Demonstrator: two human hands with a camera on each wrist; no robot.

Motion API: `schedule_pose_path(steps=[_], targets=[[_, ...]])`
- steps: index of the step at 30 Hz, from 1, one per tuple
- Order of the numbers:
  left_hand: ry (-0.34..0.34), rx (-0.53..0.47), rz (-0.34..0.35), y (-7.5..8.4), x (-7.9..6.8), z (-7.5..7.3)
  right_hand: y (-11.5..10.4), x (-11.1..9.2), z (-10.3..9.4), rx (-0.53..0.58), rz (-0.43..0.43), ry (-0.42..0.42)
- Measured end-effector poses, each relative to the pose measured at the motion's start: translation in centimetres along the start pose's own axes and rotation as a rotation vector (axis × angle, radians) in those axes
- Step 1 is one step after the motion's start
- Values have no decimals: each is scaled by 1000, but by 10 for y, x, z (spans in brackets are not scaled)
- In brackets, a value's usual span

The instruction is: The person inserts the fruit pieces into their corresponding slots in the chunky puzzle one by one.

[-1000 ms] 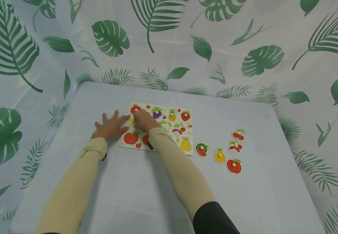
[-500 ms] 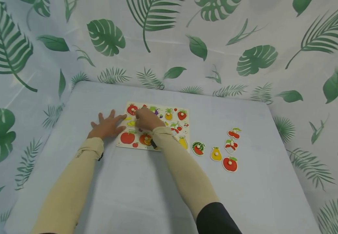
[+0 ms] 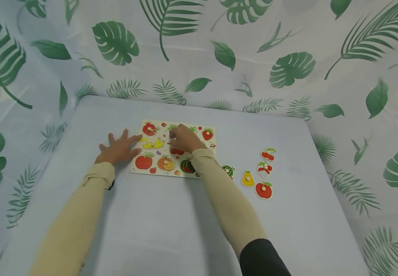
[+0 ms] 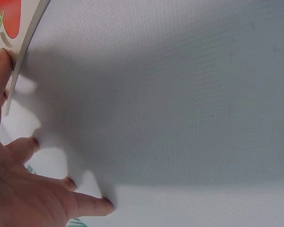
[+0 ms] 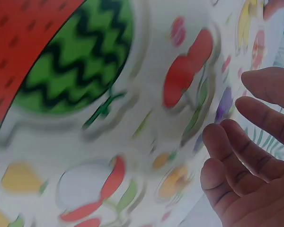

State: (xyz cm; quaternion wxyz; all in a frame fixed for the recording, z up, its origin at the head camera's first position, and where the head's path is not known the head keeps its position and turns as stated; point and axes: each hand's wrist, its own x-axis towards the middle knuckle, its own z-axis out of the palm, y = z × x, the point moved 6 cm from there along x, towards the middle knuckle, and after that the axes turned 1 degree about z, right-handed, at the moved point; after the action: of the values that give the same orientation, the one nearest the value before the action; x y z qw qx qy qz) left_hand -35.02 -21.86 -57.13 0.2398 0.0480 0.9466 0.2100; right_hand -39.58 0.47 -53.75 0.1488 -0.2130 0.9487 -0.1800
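Note:
A cream fruit puzzle board lies on the table, printed with several fruits. Spread fingers of my left hand rest at the board's left side, with two fingertips on its edge in the left wrist view. Above the upper middle of the board is my right hand, fingers bent loosely and apart, nothing seen between them in the right wrist view. It is nearest to the grapes. The banana piece, pomegranate piece and strawberry piece sit in the board.
Loose fruit pieces lie to the board's right: a watermelon partly behind my sleeve, a pear, an apple, a cherry piece and a red-and-white piece. A leaf-printed curtain stands behind the white table.
My right hand has shifted right across the board, away from the banana, which is now uncovered. My left hand keeps its place at the board's edge. The whole view has drifted left.

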Motion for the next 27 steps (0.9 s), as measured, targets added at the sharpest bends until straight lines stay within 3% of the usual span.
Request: schedule_pose_path(steps=[13,20,27], targets=[[-16,6,21,3,-6,0,71,-46,-43,44,97,87],[-16,4,26,3,-6,1,139,-86,-66,39,195,149],[-15,6,32,3,-6,-1,203,-130,-74,51,292,158]])
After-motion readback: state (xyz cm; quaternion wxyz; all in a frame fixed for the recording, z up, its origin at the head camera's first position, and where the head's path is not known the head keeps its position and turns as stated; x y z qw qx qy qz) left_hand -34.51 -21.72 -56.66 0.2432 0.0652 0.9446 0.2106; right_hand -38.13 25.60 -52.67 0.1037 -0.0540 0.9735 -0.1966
